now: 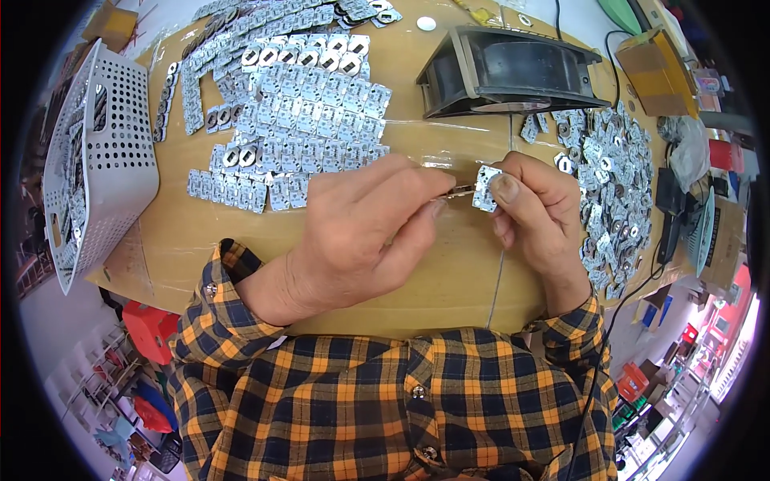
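Observation:
Between the thumb and forefinger of my right hand [541, 208] is a small white circuit board [484, 189], its printed face showing. My left hand [365, 224] is closed in a pinch on a thin metallic piece [459, 192], which reaches to the board's left edge; its exact kind is too small to make out. Both hands are above the table, close together. Beyond my left hand lie rows of joined circuit boards [321, 100], some bearing round parts. To the right of my right hand spreads a heap of loose single boards [613, 192].
A black fan [521, 72] stands at the far side of the brown table [401, 309]. At the left edge a white perforated basket [120, 160] holds more boards. Cardboard boxes [658, 72] and a black cable [642, 280] are on the right. A red stool [150, 330] stands below left.

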`<state>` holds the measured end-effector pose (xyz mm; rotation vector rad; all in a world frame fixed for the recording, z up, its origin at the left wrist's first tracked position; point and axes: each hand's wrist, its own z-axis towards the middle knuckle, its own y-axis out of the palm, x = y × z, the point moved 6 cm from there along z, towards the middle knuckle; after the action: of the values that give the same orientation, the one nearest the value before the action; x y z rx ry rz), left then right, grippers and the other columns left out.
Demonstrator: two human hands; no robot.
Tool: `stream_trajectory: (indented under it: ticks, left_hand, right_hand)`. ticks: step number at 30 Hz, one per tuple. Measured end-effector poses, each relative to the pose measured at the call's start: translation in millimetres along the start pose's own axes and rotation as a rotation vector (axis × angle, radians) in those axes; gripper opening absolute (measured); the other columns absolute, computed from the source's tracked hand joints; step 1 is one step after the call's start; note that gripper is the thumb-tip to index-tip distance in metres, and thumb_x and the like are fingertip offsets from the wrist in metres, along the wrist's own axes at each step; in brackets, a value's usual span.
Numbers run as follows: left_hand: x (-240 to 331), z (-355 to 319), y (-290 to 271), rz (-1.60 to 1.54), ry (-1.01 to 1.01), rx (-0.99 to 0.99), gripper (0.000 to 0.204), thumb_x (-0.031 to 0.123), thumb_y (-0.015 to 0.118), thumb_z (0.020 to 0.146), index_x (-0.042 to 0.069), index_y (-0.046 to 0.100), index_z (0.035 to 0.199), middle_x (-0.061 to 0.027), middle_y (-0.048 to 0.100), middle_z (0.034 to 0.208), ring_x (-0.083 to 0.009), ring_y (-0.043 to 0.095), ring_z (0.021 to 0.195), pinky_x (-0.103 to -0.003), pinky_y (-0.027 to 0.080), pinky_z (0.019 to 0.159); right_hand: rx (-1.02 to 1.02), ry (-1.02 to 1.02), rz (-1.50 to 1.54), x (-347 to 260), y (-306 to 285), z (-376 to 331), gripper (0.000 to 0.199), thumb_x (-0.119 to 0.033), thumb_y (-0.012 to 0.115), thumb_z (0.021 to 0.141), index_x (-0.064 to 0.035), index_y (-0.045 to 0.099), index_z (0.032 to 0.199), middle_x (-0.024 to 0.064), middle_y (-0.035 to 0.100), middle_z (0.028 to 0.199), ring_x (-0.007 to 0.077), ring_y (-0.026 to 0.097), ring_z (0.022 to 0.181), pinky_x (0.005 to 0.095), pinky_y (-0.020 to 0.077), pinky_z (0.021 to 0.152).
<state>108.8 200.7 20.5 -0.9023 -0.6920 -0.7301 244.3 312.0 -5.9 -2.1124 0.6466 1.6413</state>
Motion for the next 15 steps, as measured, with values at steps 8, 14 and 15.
stream_trajectory:
  ticks: [8,14,15]
  left_hand:
    - [1.6,0.0,0.3,0.011,0.037,0.055,0.022,-0.01,0.065,0.075,-0.003,0.065,0.095,-0.0094,0.062,0.073,-0.0163,0.058,0.053,-0.025,0.043,0.046]
    - [2.3,-0.3,-2.2,0.011,0.019,0.06,0.021,-0.01,0.065,0.075,-0.003,0.065,0.095,-0.0099,0.063,0.075,-0.0161,0.059,0.054,-0.025,0.044,0.046]
    - [2.3,0.2,-2.5,0.01,0.02,0.06,0.021,-0.01,0.065,0.075,-0.003,0.065,0.095,-0.0099,0.063,0.075,-0.0161,0.059,0.054,-0.025,0.044,0.046]
  right_hand:
    - [-0.004,-0.013,-0.037,-1.8,2.1,-0.7,0.028,-0.02,0.052,0.096,-0.0002,0.056,0.076,-0.0013,0.05,0.061,0.0027,0.044,0.047,0.0182,0.0329,0.043]
    - [-0.027,-0.039,-0.053,-1.8,1.1,-0.4,0.028,-0.018,0.051,0.095,0.0,0.056,0.075,-0.0008,0.051,0.062,0.0028,0.044,0.047,0.0185,0.0326,0.042]
    - [-0.026,-0.039,-0.054,-2.6,1.2,-0.4,0.028,-0.018,0.051,0.095,0.0,0.056,0.075,-0.0008,0.051,0.062,0.0028,0.044,0.047,0.0185,0.0326,0.042]
